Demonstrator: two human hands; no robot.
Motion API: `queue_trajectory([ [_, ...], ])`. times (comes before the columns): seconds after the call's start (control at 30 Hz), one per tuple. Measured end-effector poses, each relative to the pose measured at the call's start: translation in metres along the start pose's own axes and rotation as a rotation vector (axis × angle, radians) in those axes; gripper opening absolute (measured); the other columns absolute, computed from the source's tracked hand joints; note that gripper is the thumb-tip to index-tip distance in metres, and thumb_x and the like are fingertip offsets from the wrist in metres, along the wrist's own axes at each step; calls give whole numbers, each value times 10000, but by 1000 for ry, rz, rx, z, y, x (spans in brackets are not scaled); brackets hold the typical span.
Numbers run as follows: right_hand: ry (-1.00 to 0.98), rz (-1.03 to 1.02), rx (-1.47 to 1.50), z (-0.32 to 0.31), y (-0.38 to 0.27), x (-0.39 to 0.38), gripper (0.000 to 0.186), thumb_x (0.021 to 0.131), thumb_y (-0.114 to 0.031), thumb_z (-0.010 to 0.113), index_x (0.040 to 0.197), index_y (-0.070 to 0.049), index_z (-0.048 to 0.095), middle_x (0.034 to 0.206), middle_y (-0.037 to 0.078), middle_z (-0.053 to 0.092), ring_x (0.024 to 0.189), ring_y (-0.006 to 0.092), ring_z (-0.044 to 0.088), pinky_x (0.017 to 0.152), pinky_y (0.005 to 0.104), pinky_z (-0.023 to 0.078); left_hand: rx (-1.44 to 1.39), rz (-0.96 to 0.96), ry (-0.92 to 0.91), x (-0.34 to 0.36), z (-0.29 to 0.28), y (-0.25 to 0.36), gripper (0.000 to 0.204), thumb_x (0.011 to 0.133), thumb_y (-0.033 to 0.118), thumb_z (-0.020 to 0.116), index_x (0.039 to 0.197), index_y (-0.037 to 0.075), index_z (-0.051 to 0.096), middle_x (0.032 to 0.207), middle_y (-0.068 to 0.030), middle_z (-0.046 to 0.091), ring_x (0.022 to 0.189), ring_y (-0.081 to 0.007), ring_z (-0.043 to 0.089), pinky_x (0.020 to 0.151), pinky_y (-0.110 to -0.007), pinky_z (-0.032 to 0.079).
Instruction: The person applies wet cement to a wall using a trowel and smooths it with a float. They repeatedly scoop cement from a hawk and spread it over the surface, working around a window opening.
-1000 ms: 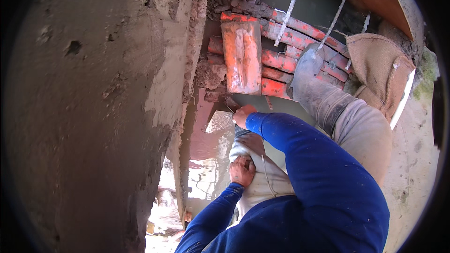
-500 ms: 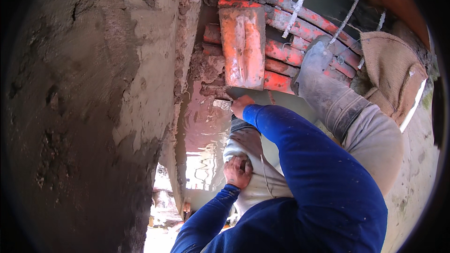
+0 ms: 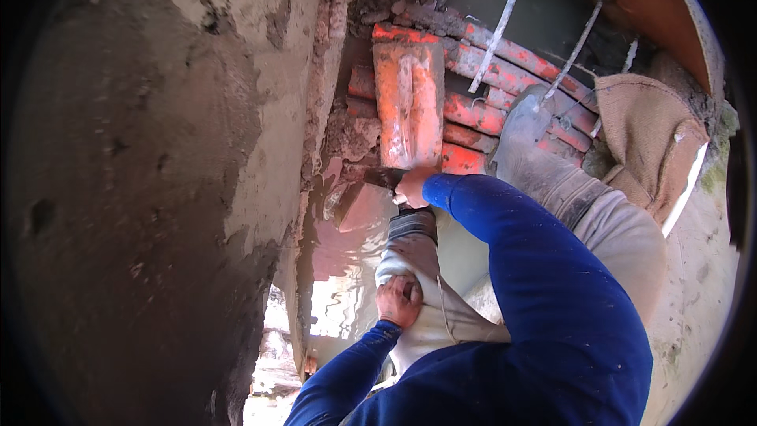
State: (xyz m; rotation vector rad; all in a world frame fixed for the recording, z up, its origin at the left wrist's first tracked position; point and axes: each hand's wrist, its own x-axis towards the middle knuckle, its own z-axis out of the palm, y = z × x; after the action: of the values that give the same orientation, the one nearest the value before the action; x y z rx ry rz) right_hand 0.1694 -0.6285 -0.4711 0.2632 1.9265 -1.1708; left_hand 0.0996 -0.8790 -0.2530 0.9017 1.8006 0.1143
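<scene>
Muddy water (image 3: 335,248) is lying between a rough wall (image 3: 158,158) on the left and red pipes (image 3: 463,159) farther off.
Wet mud could be making the grip slick, so what is looking like a trowel (image 3: 367,205) may be at risk of slipping into the water; a boot (image 3: 522,122) standing on the round, dirty pipes might also be sliding and upsetting balance. That trowel is reaching left, just beyond the near end of an orange board (image 3: 410,99), its flat, angular blade looking brownish and wet; whether it is touching water, one cannot tell. The right hand (image 3: 412,188) is gripping its mostly hidden handle, fingers wrapping closely. The left hand (image 3: 400,300) is resting in a loose fist on the left leg (image 3: 416,256); whether it is pinching cloth is not showing.
</scene>
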Motion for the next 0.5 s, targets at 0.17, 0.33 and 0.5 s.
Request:
queue_trajectory([
  [0.17, -35, -41, 84, -66, 12, -94, 292, 839, -232, 687, 1118, -177, 756, 1057, 121, 770, 1043, 369, 728, 890, 526, 570, 2, -51, -102, 3, 0, 25, 231, 880, 284, 684, 1063, 144, 697, 1104, -108, 724, 1048, -335, 692, 956, -468, 509],
  [0.33, 110, -50, 125, -189, 22, -249, 342, 863, -266, 711, 1191, -177, 754, 1053, 143, 763, 1036, 376, 714, 886, 516, 554, -9, -107, -175, 9, 6, 52, 260, 886, 299, 661, 1072, 126, 714, 1132, -123, 739, 1073, -354, 698, 971, -477, 535],
  [0.5, 264, 76, 92, -324, 31, -418, 363, 849, -241, 774, 1197, -138, 766, 1027, 167, 774, 969, 380, 723, 863, 473, 556, 46, -116, -224, 15, 6, 71, 288, 904, 338, 647, 1084, 127, 723, 1132, -146, 749, 1077, -369, 709, 952, -486, 554],
])
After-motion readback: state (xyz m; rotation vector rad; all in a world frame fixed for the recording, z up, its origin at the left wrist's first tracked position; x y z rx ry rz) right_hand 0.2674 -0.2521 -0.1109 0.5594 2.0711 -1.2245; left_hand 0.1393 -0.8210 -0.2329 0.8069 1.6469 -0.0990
